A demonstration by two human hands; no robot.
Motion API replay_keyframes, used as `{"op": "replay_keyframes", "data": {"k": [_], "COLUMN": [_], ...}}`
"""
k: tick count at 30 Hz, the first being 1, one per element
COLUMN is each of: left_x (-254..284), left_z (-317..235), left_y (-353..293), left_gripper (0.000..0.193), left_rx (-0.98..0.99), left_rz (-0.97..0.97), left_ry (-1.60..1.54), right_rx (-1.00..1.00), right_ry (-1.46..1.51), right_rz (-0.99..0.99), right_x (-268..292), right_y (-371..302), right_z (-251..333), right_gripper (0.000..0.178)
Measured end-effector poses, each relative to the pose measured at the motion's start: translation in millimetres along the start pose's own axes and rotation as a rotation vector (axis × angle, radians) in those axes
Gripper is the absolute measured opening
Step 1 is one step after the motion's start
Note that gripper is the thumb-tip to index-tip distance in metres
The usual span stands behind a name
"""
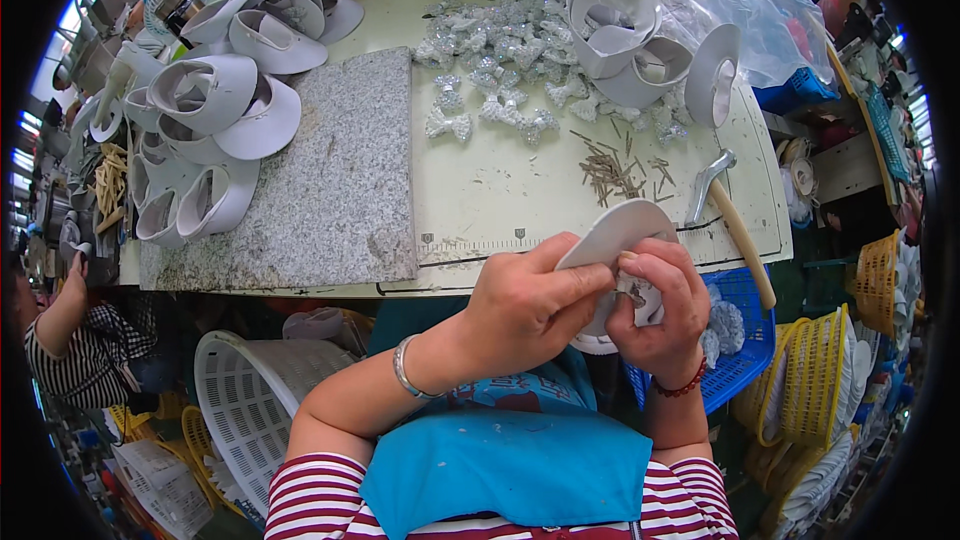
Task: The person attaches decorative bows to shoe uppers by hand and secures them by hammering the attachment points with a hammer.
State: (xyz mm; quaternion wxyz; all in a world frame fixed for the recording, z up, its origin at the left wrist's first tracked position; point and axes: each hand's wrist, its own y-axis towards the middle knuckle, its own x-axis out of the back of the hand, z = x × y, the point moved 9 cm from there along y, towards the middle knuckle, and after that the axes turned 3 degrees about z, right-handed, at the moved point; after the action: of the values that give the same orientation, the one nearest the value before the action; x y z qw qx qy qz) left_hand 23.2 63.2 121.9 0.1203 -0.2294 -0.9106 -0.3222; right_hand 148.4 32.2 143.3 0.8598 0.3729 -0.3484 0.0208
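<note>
Close to my body, past the table's front edge, a white shoe upper (pixel 622 225) with a smooth curved flap is held between both hands. My left hand (pixel 528 308) pinches it from the left, thumb along the flap. On the other side, the fingers of my right hand (pixel 668 302) curl round its edge, thumb and fingertips at an opening; what lies inside is partly hidden. Just beyond my right hand a hammer (pixel 738 232) with a metal head and wooden handle lies across the table edge. Thin brown strips (pixel 615 172) are scattered near it.
A grey stone slab (pixel 340 180) covers the table's left part, with white shoe uppers (pixel 205 95) piled beside it. Silver glittery bows (pixel 510 55) heap at the back. A blue basket (pixel 745 325) sits below right, a white basket (pixel 245 375) below left. Another person's arm (pixel 65 315) shows far left.
</note>
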Motion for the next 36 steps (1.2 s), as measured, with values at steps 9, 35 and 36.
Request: {"op": "replay_keyframes", "data": {"k": [9, 35, 36], "left_x": [0, -24, -24], "left_z": [1, 60, 60], "left_y": [-7, -46, -46], "left_gripper": [0.024, 0.018, 0.017], "left_rx": [0.005, 0.647, 0.632], "left_rz": [-0.071, -0.26, -0.276], "left_ry": [0.002, -0.787, -0.794], "right_rx": [-0.061, -0.22, -0.227], "right_ry": [-0.078, -0.284, -0.281], "right_rz": [0.047, 0.02, 0.016], "right_x": [-8, -23, -23], "right_y": [-4, -7, -7], "right_z": [-1, -1, -2], "right_gripper": [0.035, 0.024, 0.024]}}
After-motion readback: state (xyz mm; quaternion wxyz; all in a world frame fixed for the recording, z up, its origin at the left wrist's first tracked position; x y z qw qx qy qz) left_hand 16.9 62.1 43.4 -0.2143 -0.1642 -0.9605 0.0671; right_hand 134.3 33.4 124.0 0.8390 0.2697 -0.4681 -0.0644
